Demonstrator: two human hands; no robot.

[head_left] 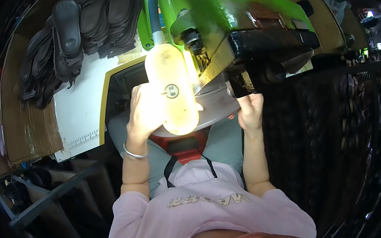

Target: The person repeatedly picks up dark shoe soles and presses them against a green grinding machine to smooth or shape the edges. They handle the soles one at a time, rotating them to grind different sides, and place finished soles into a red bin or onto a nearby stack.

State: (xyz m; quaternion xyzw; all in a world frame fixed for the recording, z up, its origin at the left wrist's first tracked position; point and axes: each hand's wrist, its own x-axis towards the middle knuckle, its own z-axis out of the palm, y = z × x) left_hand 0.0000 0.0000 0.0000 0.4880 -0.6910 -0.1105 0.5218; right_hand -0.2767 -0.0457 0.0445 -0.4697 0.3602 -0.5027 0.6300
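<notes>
A bright, elongated lamp (171, 86) hangs in front of my left hand (143, 112) and hides most of its fingers. One fingertip shows past the lamp's right edge; glare washes out the rest. My right hand (250, 109) is raised under the dark head (270, 44) of a green machine (235, 9), its fingers curled in. Whatever it grips is hidden by the machine head. Between my hands lies a grey, rounded tray-like surface (219, 107), partly covered by the lamp.
Stacked dark grey shoe soles (68, 34) fill a cardboard box (28, 130) at the left. Beside them is a white board (77, 111) with a yellow edge and ruler marks. A metal rack (47, 201) stands lower left. Rows of dark footwear (332, 119) line the right.
</notes>
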